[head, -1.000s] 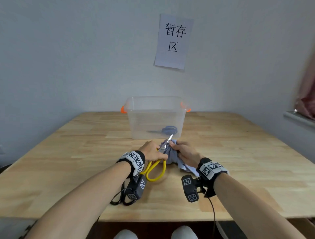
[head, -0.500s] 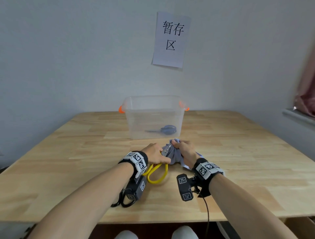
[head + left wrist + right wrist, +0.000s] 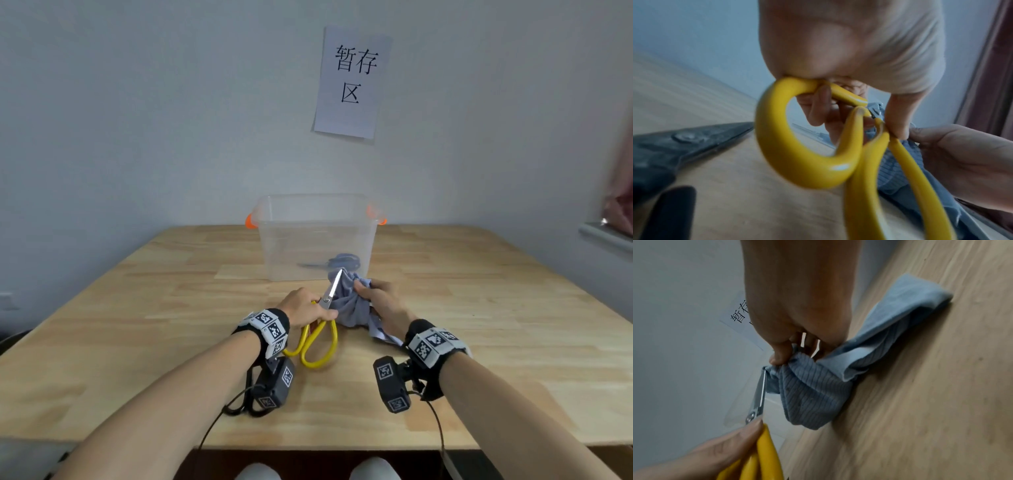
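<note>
Two hands meet at the near middle of the table [image 3: 137, 342]. Your left hand [image 3: 305, 310] grips the scissors [image 3: 332, 287] high on the yellow handles, with the fingers curled round them and the thumb pressed by the pivot. That choked-up hold likely steadies the closed blades, which slant up and away so the tip meets the cloth [image 3: 352, 306]. The cloth sits just right of the blades, its bulk resting on the wood and a tail trailing near and right. Your right hand [image 3: 382, 305] pinches its bunched top between thumb and fingertips, probably to lift a fold taut and offer it to the tip. Just beyond both hands stands a clear bin [image 3: 274, 240] with orange handles and an open top. Inside, on its floor toward the right, lies one pair of blue scissors [image 3: 344, 262]; nothing else shows in it.
</note>
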Tool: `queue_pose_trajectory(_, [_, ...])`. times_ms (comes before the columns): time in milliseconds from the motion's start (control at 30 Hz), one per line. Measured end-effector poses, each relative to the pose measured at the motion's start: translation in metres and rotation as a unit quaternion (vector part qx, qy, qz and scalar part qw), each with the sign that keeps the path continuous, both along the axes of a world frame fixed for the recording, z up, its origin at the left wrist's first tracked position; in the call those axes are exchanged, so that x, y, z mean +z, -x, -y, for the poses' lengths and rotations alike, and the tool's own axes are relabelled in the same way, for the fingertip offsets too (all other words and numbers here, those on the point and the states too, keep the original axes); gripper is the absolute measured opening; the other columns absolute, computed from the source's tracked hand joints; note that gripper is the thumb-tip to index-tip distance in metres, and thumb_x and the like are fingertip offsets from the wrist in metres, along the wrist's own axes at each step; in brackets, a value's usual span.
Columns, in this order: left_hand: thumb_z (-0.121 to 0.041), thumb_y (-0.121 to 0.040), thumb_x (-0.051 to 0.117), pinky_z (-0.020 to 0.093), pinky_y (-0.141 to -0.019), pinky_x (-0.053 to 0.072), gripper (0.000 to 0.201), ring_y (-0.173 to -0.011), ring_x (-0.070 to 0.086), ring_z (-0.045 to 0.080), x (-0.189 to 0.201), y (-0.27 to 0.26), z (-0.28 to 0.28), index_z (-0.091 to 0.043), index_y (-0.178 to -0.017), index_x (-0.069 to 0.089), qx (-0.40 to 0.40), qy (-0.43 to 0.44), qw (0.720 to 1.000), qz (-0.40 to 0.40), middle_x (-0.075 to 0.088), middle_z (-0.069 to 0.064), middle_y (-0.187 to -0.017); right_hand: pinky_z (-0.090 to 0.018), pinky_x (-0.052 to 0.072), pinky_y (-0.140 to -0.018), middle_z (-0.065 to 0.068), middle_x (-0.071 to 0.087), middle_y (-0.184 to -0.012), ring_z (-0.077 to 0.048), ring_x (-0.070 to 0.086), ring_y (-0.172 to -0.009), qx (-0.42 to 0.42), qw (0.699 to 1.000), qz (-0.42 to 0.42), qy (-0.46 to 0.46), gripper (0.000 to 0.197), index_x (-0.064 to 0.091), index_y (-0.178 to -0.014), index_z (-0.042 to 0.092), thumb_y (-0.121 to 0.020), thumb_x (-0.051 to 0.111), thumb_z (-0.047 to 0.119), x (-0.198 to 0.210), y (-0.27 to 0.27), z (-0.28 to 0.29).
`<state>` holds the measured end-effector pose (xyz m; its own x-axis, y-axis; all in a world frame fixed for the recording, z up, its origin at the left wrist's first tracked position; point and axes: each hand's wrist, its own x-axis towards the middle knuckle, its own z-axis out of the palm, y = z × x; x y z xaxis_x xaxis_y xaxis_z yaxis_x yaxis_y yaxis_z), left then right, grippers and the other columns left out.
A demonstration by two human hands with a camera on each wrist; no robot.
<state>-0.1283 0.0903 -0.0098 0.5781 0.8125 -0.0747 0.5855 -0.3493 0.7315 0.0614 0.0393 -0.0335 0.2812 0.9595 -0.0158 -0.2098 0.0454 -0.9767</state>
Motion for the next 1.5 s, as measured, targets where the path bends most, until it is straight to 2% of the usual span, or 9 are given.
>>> queue_pose_trajectory(100, [-0.031, -0.079, 0.079, 0.026, -0.059, 0.041, 0.031, -0.054, 0.051, 0.016, 0.002, 0.0, 0.002, -0.016, -0.059, 0.06, -0.015, 0.015, 1.0, 0.006, 0.057, -0.002, -0.056, -0.048, 0.056, -0.091, -0.028, 0.069, -0.104, -0.039, 0.069, -0.097, -0.073, 0.997, -0.018, -0.011, 0.022, 0.065, -0.104, -0.01, -0.097, 0.061, 0.01, -0.001, -0.007, -0.001])
queue_pose_trajectory(367, [-0.029, -0.08, 0.079, 0.024, -0.056, 0.043, 0.027, -0.05, 0.052, 0.014, 0.014, 0.015, -0.001, -0.013, -0.064, 0.065, -0.002, 0.024, 0.999, 0.034, 0.059, -0.003, -0.053, -0.031, 0.059, -0.066, -0.018, 0.07, -0.088, -0.028, 0.069, -0.081, -0.11, 0.993, -0.032, -0.007, 0.017, 0.067, -0.095, -0.004, -0.098, 0.059, 0.011, 0.002, -0.014, 0.003])
queue_pose_trajectory(567, [-0.025, -0.087, 0.072, 0.028, -0.065, 0.045, 0.028, -0.06, 0.055, 0.017, 0.015, 0.01, -0.007, -0.014, -0.062, 0.067, 0.054, 0.011, 0.994, 0.09, 0.062, -0.003, -0.057, -0.022, 0.052, -0.055, -0.01, 0.066, -0.07, -0.014, 0.067, -0.061, -0.012, 0.998, 0.057, 0.015, 0.018, 0.064, -0.079, 0.001, -0.096, 0.061, 0.006, 0.005, 0.003, 0.014])
queue_pose_trajectory(733, [-0.028, -0.091, 0.065, 0.037, -0.073, 0.054, 0.026, -0.066, 0.062, 0.021, 0.02, -0.009, -0.005, -0.009, -0.074, 0.071, 0.07, 0.003, 0.991, 0.113, 0.069, 0.006, -0.069, -0.041, 0.057, -0.078, -0.023, 0.068, -0.091, -0.031, 0.066, -0.083, -0.008, 0.992, 0.111, 0.061, 0.023, 0.066, -0.087, -0.003, -0.098, 0.06, 0.017, 0.004, 0.014, 0.014])
queue_pose_trajectory(900, [-0.036, -0.091, 0.064, 0.025, -0.06, 0.044, 0.028, -0.061, 0.058, 0.015, 0.015, -0.033, -0.003, -0.018, -0.069, 0.066, 0.102, -0.046, 0.985, 0.132, 0.061, -0.005, -0.061, -0.035, 0.057, -0.061, -0.021, 0.065, -0.077, -0.027, 0.065, -0.064, -0.047, 0.997, 0.028, 0.06, 0.035, 0.062, -0.082, -0.003, -0.106, 0.044, 0.015, -0.003, 0.029, 0.022])
queue_pose_trajectory(1067, [-0.041, -0.091, 0.064, 0.033, -0.068, 0.051, 0.038, -0.062, 0.059, 0.022, 0.009, -0.049, 0.003, -0.006, -0.081, 0.072, 0.103, -0.058, 0.985, 0.125, 0.062, 0.002, -0.06, -0.054, 0.055, -0.08, -0.027, 0.071, -0.088, -0.036, 0.068, -0.082, -0.112, 0.992, 0.038, 0.03, 0.048, 0.069, -0.085, 0.0, -0.107, 0.038, 0.029, -0.015, 0.033, 0.026])
queue_pose_trajectory(1233, [-0.044, -0.089, 0.066, 0.035, -0.073, 0.054, 0.038, -0.076, 0.069, 0.028, 0.007, -0.048, 0.003, -0.008, -0.08, 0.073, 0.113, -0.066, 0.985, 0.114, 0.072, 0.01, -0.076, -0.053, 0.057, -0.084, -0.027, 0.07, -0.091, -0.041, 0.069, -0.09, -0.12, 0.99, 0.051, 0.059, 0.046, 0.066, -0.091, -0.003, -0.107, 0.04, 0.031, -0.013, 0.036, 0.021])
queue_pose_trajectory(1367, [-0.043, -0.088, 0.068, 0.03, -0.068, 0.054, 0.037, -0.068, 0.068, 0.023, 0.007, -0.042, 0.002, -0.008, -0.078, 0.073, 0.123, -0.061, 0.984, 0.115, 0.07, 0.005, -0.069, -0.051, 0.055, -0.082, -0.023, 0.07, -0.085, -0.035, 0.069, -0.082, -0.096, 0.992, 0.052, 0.057, 0.046, 0.065, -0.088, -0.001, -0.108, 0.037, 0.029, -0.01, 0.042, 0.021])
queue_pose_trajectory(1500, [-0.05, -0.082, 0.073, 0.033, -0.07, 0.06, 0.037, -0.065, 0.07, 0.017, 0.002, -0.033, -0.002, -0.013, -0.077, 0.074, 0.121, -0.049, 0.985, 0.112, 0.073, 0.001, -0.068, -0.045, 0.058, -0.086, -0.021, 0.073, -0.094, -0.032, 0.072, -0.09, -0.072, 0.995, 0.042, 0.055, 0.044, 0.066, -0.094, -0.003, -0.108, 0.035, 0.026, -0.011, 0.04, 0.017])
